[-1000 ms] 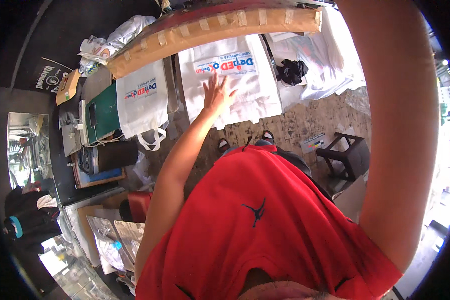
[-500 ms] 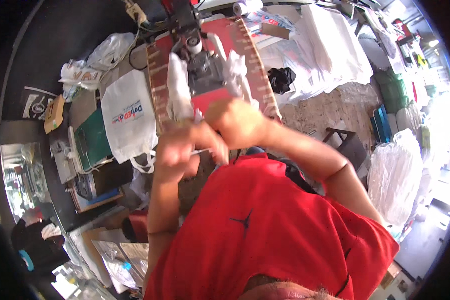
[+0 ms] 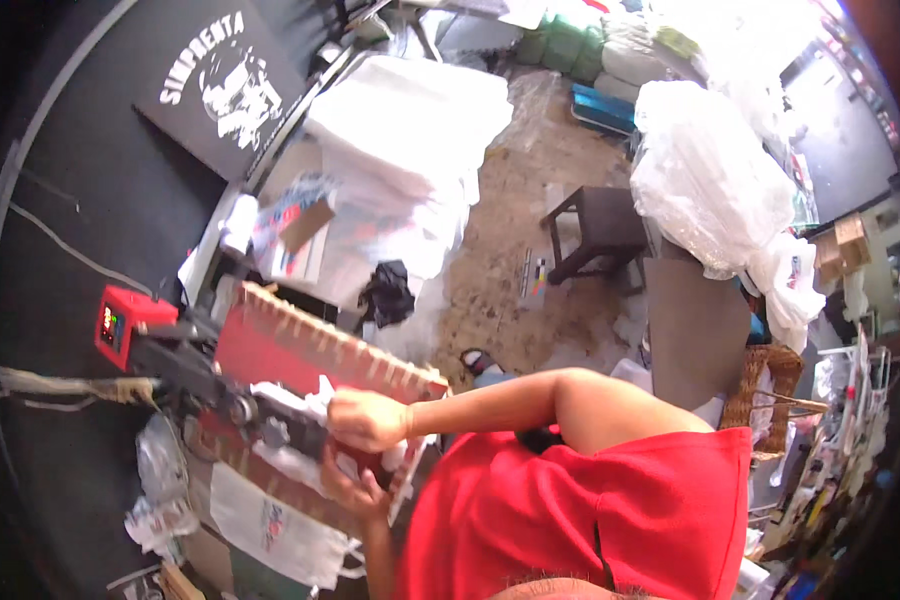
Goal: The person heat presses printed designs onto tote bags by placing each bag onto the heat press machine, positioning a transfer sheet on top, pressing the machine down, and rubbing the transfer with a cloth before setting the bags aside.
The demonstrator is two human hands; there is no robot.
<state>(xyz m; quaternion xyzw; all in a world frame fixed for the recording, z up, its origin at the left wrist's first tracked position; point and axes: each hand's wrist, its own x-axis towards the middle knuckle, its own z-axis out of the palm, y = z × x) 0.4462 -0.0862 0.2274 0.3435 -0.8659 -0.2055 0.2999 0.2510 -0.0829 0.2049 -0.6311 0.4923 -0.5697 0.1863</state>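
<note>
My right hand (image 3: 368, 418) is closed in a fist at the near end of a dark press-like machine (image 3: 195, 375). Whatever its fingers grip there is hidden. Just below it, my left hand (image 3: 355, 492) has its thumb and fingers apart, close to the machine's near end, and I make out nothing held in it. White wrapping (image 3: 300, 468) covers a bar along the machine's side. Under the machine lies a red board (image 3: 260, 345) with tan strips along its edge. A red control box (image 3: 130, 322) with a lit display sits at the machine's far end.
A white tote bag (image 3: 270, 535) lies left of the board. Crumpled black plastic (image 3: 387, 293) and a white stack of sheets (image 3: 410, 110) lie beyond it. A dark stool (image 3: 605, 225), clear plastic bundles (image 3: 705, 180) and a wicker basket (image 3: 770, 395) stand to the right.
The view has swung to the right, so machine and board now appear at the lower left. My hands remain close together at the machine's near end, the left one less blurred.
</note>
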